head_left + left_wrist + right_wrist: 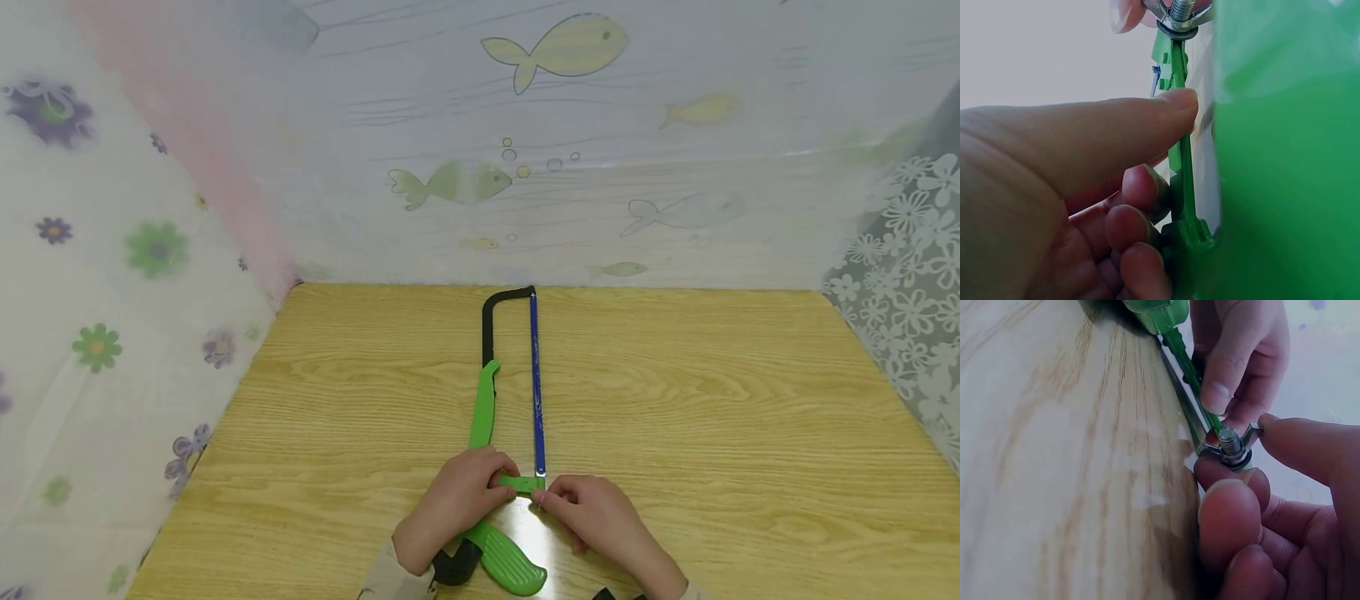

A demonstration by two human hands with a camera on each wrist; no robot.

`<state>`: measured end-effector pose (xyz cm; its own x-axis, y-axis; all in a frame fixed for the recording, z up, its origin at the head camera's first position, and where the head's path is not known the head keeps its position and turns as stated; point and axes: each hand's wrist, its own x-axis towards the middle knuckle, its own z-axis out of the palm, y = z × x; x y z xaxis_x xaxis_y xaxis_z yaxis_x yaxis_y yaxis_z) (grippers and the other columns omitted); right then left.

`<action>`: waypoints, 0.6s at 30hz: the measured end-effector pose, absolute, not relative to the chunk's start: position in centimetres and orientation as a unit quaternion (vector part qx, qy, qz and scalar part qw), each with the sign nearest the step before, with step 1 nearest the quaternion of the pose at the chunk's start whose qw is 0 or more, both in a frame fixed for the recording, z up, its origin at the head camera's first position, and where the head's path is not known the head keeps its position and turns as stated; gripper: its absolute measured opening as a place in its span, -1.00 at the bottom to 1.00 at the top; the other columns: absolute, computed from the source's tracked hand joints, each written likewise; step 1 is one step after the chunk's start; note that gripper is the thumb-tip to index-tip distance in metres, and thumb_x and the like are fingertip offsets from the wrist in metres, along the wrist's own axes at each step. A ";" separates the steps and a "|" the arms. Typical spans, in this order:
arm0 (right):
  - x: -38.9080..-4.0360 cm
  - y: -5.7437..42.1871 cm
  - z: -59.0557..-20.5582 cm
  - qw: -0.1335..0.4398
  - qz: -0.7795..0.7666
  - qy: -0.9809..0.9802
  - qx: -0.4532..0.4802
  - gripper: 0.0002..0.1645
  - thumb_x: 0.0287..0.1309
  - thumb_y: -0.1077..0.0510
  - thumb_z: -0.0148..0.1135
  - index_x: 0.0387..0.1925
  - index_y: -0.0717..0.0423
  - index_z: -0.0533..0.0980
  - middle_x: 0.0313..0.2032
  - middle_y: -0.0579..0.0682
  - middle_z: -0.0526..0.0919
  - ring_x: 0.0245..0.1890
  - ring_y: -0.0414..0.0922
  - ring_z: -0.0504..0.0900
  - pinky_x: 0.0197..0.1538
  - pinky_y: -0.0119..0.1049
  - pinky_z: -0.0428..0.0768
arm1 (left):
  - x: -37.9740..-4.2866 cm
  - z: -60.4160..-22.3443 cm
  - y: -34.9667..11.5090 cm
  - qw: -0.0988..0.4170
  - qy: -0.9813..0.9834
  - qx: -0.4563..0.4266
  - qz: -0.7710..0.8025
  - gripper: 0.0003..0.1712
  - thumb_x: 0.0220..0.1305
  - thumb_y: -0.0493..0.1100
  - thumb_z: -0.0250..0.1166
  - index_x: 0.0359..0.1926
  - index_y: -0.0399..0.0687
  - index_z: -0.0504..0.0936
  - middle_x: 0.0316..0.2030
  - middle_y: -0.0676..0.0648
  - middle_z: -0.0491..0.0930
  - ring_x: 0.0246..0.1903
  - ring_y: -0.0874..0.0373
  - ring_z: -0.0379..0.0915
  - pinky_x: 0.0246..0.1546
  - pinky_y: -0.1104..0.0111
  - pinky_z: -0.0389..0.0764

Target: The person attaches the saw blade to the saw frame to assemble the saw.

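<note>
A hacksaw (483, 408) with a green handle and black front frame lies flat on the wooden table. Its blue blade (537, 383) runs along the right side, joined at both ends. Between thumb and fingers, my left hand (461, 496) pinches the short green arm (1180, 153) at the blade's near end. At that arm's tip, my right hand (603, 517) has thumb and fingers on a metal wing nut (1230, 447), which sits on a threaded bolt. The left hand covers part of the saw's frame in the head view.
The wood-grain table (712, 400) reaches back to a fish-patterned curtain (450, 233). A flower-patterned sheet (97, 350) hangs on the left, and a grey floral cloth (915, 292) on the right. A small black object (603, 594) shows at the bottom edge.
</note>
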<state>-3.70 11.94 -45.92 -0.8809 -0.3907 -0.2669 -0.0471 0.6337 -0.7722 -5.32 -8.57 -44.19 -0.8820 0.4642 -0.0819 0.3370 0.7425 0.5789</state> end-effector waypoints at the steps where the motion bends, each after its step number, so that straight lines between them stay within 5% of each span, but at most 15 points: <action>1: -3.7 11.9 -45.9 0.210 -0.409 0.879 -0.126 -0.54 0.07 -0.37 -0.06 -0.58 -0.17 0.49 -0.87 -0.18 0.34 -0.88 -0.21 0.38 -0.72 -0.35 0.24 | -5.3 -44.2 -8.6 0.111 0.927 0.216 0.286 -0.86 0.09 -0.10 0.28 -0.28 0.06 0.61 -0.58 0.19 0.28 -0.58 0.32 0.18 -0.53 0.48 0.25; 18: -3.9 12.3 -46.2 0.215 -0.421 0.870 -0.140 -0.65 0.14 -0.26 -0.03 -0.50 -0.19 0.51 -0.83 -0.20 0.35 -0.87 -0.22 0.41 -0.74 -0.36 0.27 | -5.4 -44.4 -8.6 0.109 0.929 0.214 0.283 -0.86 0.08 -0.09 0.28 -0.29 0.07 0.60 -0.58 0.19 0.28 -0.57 0.33 0.19 -0.53 0.49 0.26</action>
